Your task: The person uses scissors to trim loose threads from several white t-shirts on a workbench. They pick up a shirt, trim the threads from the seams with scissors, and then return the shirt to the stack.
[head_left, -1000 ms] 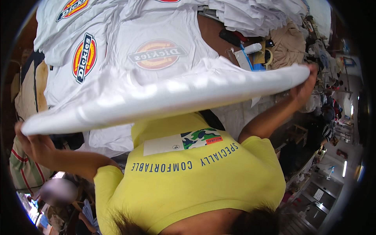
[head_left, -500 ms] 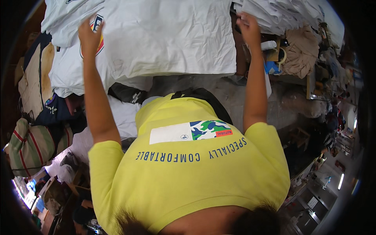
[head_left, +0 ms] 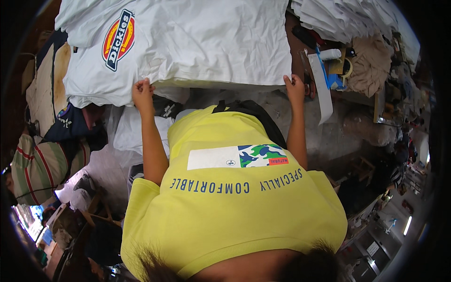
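A white T-shirt (head_left: 216,47) lies spread on the table ahead of me, a red, yellow and dark blue printed emblem near its left side. My left hand (head_left: 143,94) pinches the shirt's near edge below the emblem, fingers closed on the cloth. At the near right corner my right hand (head_left: 294,88) grips the same edge between thumb and fingers. The cloth between the two hands is fairly straight along the edge, with light wrinkles above it. More white cloth lies under and to the left of the shirt.
A pile of white garments (head_left: 347,21) lies at the far right. Beside my right hand are a white strip (head_left: 321,89), a tape roll (head_left: 347,68), a white cylinder (head_left: 330,54) and crumpled beige cloth (head_left: 371,66). A striped bundle (head_left: 42,169) sits at left.
Both hands have come back toward me from the shirt's far part to its near edge and now pinch it. The left arm has uncovered the emblem.
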Available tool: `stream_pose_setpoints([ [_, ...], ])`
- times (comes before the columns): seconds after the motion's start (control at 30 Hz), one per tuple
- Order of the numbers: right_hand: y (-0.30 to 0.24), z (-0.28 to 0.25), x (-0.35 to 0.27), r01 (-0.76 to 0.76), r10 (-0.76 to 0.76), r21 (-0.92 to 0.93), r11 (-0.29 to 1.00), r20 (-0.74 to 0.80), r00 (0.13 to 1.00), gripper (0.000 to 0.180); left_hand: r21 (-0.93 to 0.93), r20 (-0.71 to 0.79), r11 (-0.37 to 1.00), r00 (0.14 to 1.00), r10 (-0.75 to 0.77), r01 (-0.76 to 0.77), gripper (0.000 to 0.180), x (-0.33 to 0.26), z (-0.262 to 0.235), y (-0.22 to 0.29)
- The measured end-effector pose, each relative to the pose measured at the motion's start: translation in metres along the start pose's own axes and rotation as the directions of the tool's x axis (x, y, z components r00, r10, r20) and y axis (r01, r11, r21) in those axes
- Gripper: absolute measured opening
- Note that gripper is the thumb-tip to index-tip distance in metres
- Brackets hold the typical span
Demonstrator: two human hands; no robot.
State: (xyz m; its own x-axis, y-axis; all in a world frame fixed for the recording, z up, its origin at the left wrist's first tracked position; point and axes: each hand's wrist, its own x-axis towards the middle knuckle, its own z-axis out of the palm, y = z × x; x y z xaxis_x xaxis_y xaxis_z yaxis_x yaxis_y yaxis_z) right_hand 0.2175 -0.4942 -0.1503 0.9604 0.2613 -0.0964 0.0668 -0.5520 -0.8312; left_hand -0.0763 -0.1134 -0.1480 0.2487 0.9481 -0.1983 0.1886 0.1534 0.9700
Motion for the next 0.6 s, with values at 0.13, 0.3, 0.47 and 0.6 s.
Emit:
stream_pose_setpoints([
  [0.13, -0.012, -0.013, -0.004, -0.143, 0.153, 0.189, 0.972, -0.039, 0.988, 0.027, 0.011, -0.11, 0.975, 0.969, 0.22, -0.22, 0.018, 0.048, -0.041, 0.014],
  [0.3, -0.024, -0.009, -0.021, -0.18, 0.155, 0.041, 0.983, 0.343, 0.927, 0.026, 0.165, -0.116, 0.949, 0.951, 0.288, -0.267, 0.019, 0.104, -0.067, 0.04],
  [0.47, -0.029, -0.029, -0.019, 0.018, 0.002, -0.121, 0.993, 0.161, 0.987, 0.022, 0.203, -0.287, 0.933, 0.893, 0.346, -0.296, 0.026, 0.097, -0.053, 0.03],
  [0.6, -0.005, -0.059, 0.001, 0.101, -0.14, -0.282, 0.954, -0.124, 0.982, 0.019, -0.215, -0.238, 0.97, 0.97, 0.059, -0.112, 0.019, 0.041, -0.021, 0.008],
])
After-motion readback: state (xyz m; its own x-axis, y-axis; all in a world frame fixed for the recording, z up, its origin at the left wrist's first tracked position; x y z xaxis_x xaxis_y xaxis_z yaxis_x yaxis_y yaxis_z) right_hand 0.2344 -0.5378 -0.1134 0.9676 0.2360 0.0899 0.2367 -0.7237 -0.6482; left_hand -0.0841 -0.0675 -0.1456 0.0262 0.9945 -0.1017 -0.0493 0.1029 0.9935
